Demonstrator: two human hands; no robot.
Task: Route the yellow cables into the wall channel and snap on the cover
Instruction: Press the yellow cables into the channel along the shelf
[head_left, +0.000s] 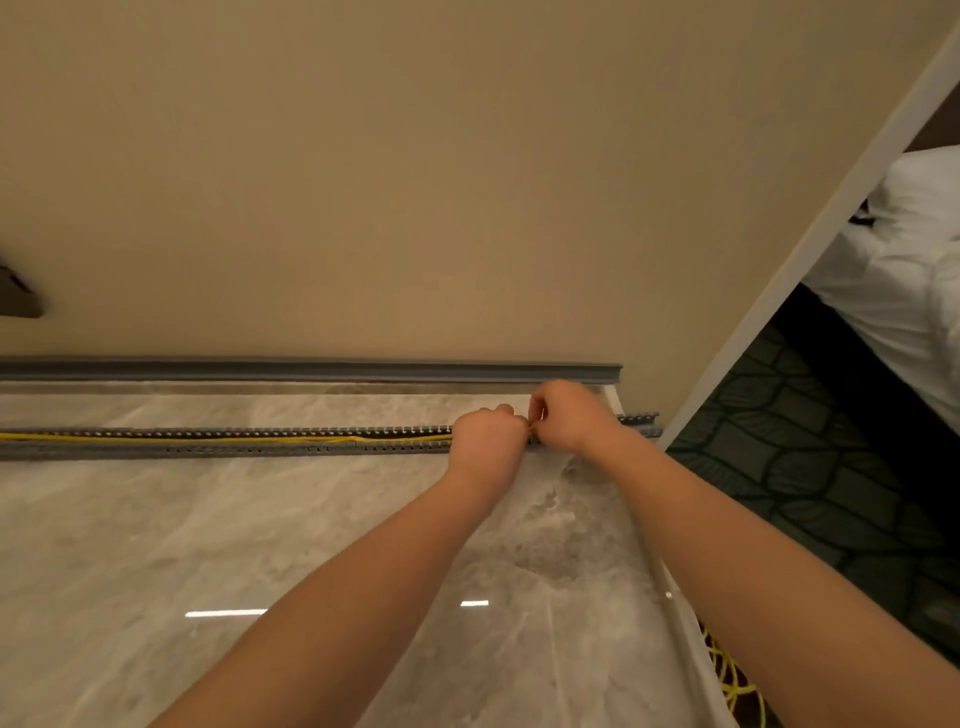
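Head view: thin yellow cables (260, 439) lie in a long gray channel (208, 450) with little teeth, across the middle on a shiny marble top (156, 545). Both hands, left (488, 431) and right (569, 413), pinch the cables mid-right. The smooth gray cover (311, 370) lies just behind

Glossy marble-look surface (156, 519); matt grey plastic slotted channel (234, 434); smooth yellow cables (208, 438); matt beige wall (415, 182) at 12 o'clock
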